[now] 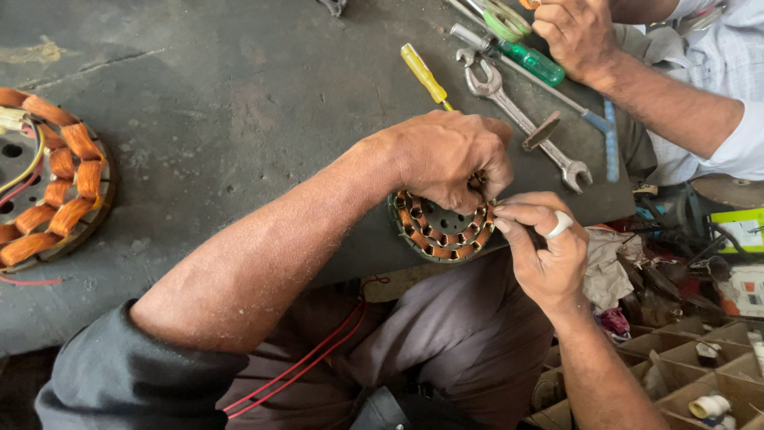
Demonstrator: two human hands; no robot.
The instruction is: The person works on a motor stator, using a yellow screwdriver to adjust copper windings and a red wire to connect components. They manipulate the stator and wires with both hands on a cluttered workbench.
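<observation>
My left hand (450, 159) clamps the small stator (442, 231) at the surface (239, 111) edge; my right hand (541, 255) pinches at its copper windings. A slip could nick the wire or drop it onto my lap.

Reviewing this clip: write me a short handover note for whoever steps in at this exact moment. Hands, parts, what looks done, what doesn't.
Left hand: grip closed over the top of the small stator, which sits at the near edge of the dark table.
Right hand: ring on one finger, fingertips pinched at the stator's right rim; what they pinch is too small to tell.
Small stator: copper coils show around the visible part of the ring; the part under the left hand is hidden.
Larger wound stator lies at the table's left edge, untouched.
Yellow screwdriver and spanner lie beyond the hands.
Another person's hand rests at the top right.
</observation>
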